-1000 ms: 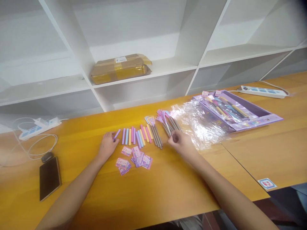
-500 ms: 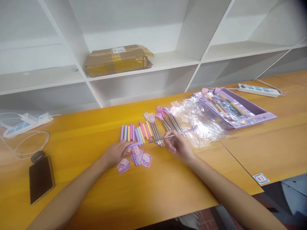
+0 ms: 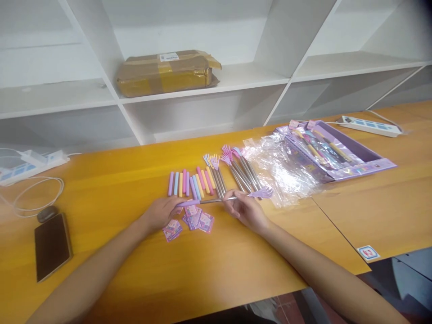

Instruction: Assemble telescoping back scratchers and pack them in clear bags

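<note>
- Head view: end-to-end contact has just been made between a purple tube (image 3: 191,203) and a steel rod (image 3: 212,200); half a second ago a gap was seen between them.
- By this, the joining of handle and shaft seems to have been started; whether the rod's tip has been pushed inside cannot be told.
- The tube's far-left end is pinched in the left hand (image 3: 161,213), fingers closed over it, the other end left bare and pointed right.
- The rod is pinched between thumb and fingertips of the right hand (image 3: 245,209), partway along; its purple claw (image 3: 262,193) is left sticking out beyond that hand, on the right.
- Both parts are held roughly level in one line, above the table (image 3: 202,279), across the far edge of some scattered cards (image 3: 194,219).
- Just beyond, loose tubes (image 3: 184,182) are laid in a row, with loose rods (image 3: 243,171) beside them, to the right.
</note>
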Available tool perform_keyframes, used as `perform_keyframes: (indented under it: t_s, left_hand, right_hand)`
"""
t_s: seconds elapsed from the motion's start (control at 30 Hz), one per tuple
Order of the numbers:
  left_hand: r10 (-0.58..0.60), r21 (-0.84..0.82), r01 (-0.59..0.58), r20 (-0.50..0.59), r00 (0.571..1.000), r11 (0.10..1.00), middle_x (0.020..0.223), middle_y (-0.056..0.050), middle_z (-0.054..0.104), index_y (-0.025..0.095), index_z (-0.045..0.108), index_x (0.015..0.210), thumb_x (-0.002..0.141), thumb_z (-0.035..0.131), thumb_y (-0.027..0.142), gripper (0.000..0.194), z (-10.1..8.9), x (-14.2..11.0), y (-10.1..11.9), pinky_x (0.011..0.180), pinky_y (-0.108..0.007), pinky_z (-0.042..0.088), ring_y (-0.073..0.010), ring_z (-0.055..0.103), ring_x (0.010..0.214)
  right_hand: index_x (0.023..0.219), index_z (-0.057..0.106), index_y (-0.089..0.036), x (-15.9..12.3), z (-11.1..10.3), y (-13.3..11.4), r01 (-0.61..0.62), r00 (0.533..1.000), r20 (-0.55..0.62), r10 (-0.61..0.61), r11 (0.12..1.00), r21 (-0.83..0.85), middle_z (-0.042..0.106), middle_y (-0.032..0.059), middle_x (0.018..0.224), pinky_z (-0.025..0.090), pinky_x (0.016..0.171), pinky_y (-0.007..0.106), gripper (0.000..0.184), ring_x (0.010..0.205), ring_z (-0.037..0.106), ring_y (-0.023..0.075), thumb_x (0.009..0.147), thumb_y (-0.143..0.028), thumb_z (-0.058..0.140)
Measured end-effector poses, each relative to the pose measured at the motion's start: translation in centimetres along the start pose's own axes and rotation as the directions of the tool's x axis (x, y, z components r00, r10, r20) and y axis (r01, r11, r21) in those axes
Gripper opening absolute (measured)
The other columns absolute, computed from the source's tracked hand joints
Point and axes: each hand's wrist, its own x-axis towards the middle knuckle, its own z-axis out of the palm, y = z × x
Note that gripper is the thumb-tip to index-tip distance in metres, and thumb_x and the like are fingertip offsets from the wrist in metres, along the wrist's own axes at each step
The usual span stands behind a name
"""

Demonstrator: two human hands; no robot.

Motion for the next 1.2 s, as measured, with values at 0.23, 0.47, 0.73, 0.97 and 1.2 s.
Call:
perform_keyframes:
  t_s: [0.23,0.47,0.73,0.97,1.2]
  left_hand:
    - [0.052,-0.012,-0.052,-0.01,0.999,0.999,0.108,-0.01,0.079,0.02,0.063,0.136,0.111,0.042,0.034,0.035,0.1,0.0,-0.1,0.08,-0.033,0.058,-0.0222,0.075,0.092]
    - [0.151,0.036,-0.15,-0.054,0.987,0.988,0.108,-0.01,0.08,0.019,0.062,0.135,0.112,0.041,0.03,0.033,0.2,0.1,0.2,0.083,-0.035,0.061,-0.0218,0.076,0.093]
    - [0.218,0.099,-0.208,-0.099,0.971,0.973,0.101,-0.01,0.079,0.018,0.061,0.137,0.112,0.04,0.026,0.033,0.1,0.2,0.5,0.076,-0.034,0.06,-0.0225,0.076,0.089]
    - [0.181,0.062,-0.177,-0.064,0.981,0.982,0.1,-0.01,0.079,0.019,0.065,0.132,0.113,0.04,0.03,0.033,0.2,0.1,0.6,0.081,-0.036,0.06,-0.0225,0.075,0.09]
    - [0.084,0.071,-0.079,-0.06,0.995,0.994,0.108,-0.011,0.077,0.019,0.062,0.135,0.112,0.036,0.029,0.036,0.7,-0.4,1.3,0.079,-0.035,0.06,-0.0227,0.074,0.09]
  right_hand:
    - [0.09,0.067,-0.019,0.0,-0.1,0.2,0.016,1.0,-0.027,-0.016,1.0,-0.015,0.051,-0.0039,0.058,0.025,0.052,0.027,0.041,0.046,0.035,0.0097,0.098,-0.058,0.06]
    - [0.089,0.068,-0.018,-0.1,-0.3,0.2,0.009,1.0,-0.007,-0.009,1.0,-0.002,0.053,-0.0031,0.059,0.025,0.051,0.026,0.044,0.046,0.036,0.009,0.097,-0.061,0.062]
    - [0.095,0.072,-0.018,-0.3,-0.3,0.0,0.018,1.0,0.008,-0.017,0.999,-0.038,0.054,-0.0024,0.06,0.025,0.052,0.028,0.044,0.048,0.038,0.0107,0.095,-0.062,0.063]
    - [0.094,0.072,-0.018,-0.4,-0.3,0.1,0.033,0.999,0.019,-0.031,0.995,-0.09,0.056,-0.0016,0.061,0.025,0.051,0.028,0.047,0.048,0.038,0.0107,0.095,-0.064,0.063]
    - [0.092,0.071,-0.02,-0.6,0.0,0.0,0.066,0.998,0.004,-0.066,0.995,-0.068,0.058,-0.0017,0.063,0.026,0.052,0.028,0.044,0.047,0.037,0.0103,0.096,-0.063,0.064]
